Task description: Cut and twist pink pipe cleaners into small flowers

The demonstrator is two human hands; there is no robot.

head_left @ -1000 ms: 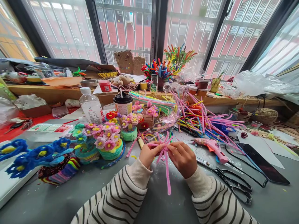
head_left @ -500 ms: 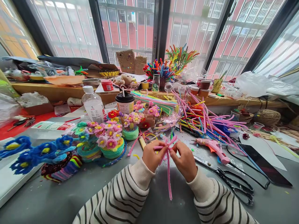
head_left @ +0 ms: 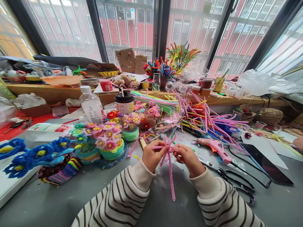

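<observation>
Several pink pipe cleaners point(head_left: 171, 179) cross each other in a star-like bundle in front of me, one long end hanging down over the grey table. My left hand point(head_left: 153, 156) pinches the bundle near its crossing, thumb on top. My right hand point(head_left: 188, 157) has its fingers closed on a pink end at the right side of the crossing. Left of my hands stand pots of pipe-cleaner flowers: pink ones point(head_left: 110, 137) in a turquoise pot and blue ones point(head_left: 41, 153) in a striped pot.
To the right lie a pink glue gun point(head_left: 215, 147), black-handled scissors point(head_left: 234, 181) and a phone point(head_left: 266, 163). Loose pipe cleaners point(head_left: 208, 116) are heaped behind. A bottle point(head_left: 91, 107) and a lidded cup point(head_left: 124, 103) stand back left. Another person's hand point(head_left: 298, 144) shows at the right edge.
My right hand has turned slightly, its fingers curling more around the pink end. The view has shifted a little, and another person's hand has come in at the right edge.
</observation>
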